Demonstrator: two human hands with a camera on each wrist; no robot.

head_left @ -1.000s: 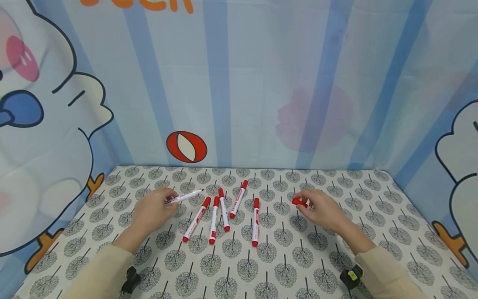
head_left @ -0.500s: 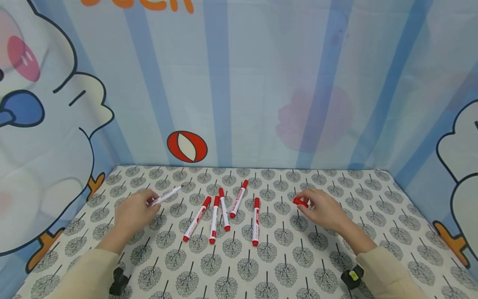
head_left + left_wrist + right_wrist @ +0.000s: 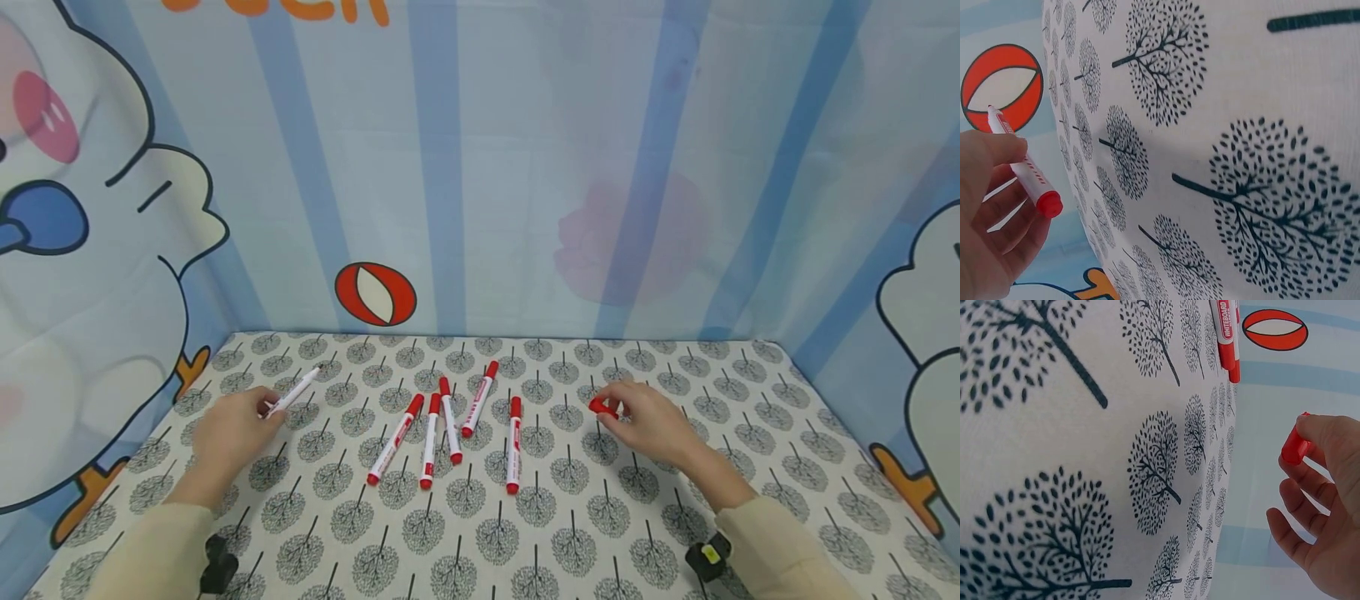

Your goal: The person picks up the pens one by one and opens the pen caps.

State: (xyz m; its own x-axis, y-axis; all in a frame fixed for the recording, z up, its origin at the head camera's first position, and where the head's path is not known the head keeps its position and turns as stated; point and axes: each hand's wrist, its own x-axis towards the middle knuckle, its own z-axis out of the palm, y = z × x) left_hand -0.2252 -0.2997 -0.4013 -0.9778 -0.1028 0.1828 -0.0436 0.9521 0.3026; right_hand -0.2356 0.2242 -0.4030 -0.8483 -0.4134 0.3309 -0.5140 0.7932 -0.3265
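My left hand (image 3: 234,429) pinches an uncapped whiteboard marker (image 3: 295,390) at the left side of the table. In the left wrist view the marker's white barrel (image 3: 1030,172) runs between thumb and fingers, its red end plug toward the camera and its bare tip pointing away. My right hand (image 3: 643,421), at the right, pinches a red marker cap (image 3: 600,407) between thumb and index finger. The right wrist view shows the cap (image 3: 1295,442) held above the cloth, with the other fingers loosely spread.
Several capped red whiteboard markers lie mid-table between the hands, among them a left one (image 3: 395,440), a far one (image 3: 480,400) and a right one (image 3: 513,446). A tree-print cloth (image 3: 570,533) covers the table. Behind it hangs a striped cartoon curtain (image 3: 510,167).
My left hand has moved left, away from the row of markers, carrying the uncapped marker, whose tip has swung to point more toward the back. My right hand with the cap has stayed nearly still.
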